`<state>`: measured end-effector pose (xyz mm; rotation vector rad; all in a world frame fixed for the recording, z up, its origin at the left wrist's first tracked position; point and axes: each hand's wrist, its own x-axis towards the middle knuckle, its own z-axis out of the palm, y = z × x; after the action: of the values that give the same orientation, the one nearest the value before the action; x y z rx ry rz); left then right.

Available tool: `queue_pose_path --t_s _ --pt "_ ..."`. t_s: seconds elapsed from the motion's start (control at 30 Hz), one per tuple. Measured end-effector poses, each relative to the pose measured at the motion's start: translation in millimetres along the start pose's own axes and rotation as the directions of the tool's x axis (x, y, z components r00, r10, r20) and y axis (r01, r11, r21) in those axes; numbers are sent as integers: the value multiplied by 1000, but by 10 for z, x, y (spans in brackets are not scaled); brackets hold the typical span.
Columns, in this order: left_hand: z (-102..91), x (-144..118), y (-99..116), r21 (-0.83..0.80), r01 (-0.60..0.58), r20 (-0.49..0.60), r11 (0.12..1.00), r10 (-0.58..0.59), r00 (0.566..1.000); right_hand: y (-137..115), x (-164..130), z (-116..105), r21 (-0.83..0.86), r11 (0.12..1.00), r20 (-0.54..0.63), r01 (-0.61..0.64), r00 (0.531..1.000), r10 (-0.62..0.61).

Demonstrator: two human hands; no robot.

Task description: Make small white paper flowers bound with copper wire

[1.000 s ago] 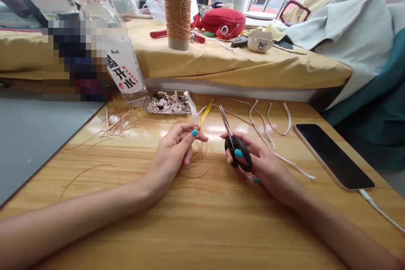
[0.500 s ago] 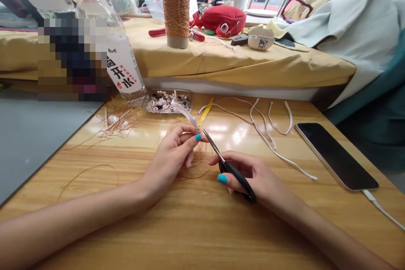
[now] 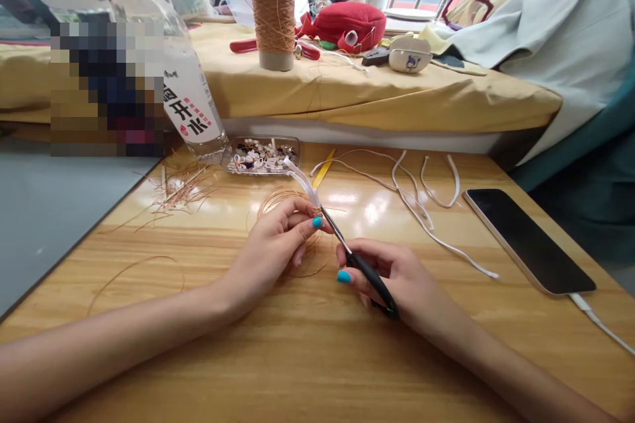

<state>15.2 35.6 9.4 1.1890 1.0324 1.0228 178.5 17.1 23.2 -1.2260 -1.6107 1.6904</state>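
Observation:
Between the thumb and fingers of my left hand (image 3: 285,234) is a white cord (image 3: 303,182), wrapped near its lower end with thin brown thread (image 3: 317,211). The cord's free ends point up and to the left. My right hand (image 3: 384,271) grips black-handled scissors (image 3: 370,274), whose blades reach up-left to the wrapped part, close to my left fingertips. The blades look nearly closed. Loops of brown thread (image 3: 278,198) lie on the table behind and under my left hand. Part of the wrapping is hidden by my fingers.
A clear tray (image 3: 260,156) of small white and dark pieces stands behind, beside a water bottle (image 3: 198,106). Thread scraps (image 3: 181,188) lie left; white cords (image 3: 459,248) and a phone (image 3: 528,241) lie right. A brown thread spool (image 3: 272,10) stands on the yellow-covered ledge.
The scissor blades have closed together at the wrapped cord. My left hand has shifted slightly right and down with the cord, whose white ends now stand more upright.

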Motion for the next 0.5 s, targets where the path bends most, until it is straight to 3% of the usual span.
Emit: queue_pose_path --t_s 0.23,0.4,0.5 --pt "0 -1 -6 -11 -6 3 1000 6 1000 14 -11 21 26 1000 -48 7 999 -5" --pt "6 -3 -2 -9 -7 -20 1000 6 1000 -9 -30 27 66 995 -180 68 982 -55" --pt "12 1 6 -8 -11 -30 1000 11 999 -43 -47 26 36 999 -103 41 994 -37"
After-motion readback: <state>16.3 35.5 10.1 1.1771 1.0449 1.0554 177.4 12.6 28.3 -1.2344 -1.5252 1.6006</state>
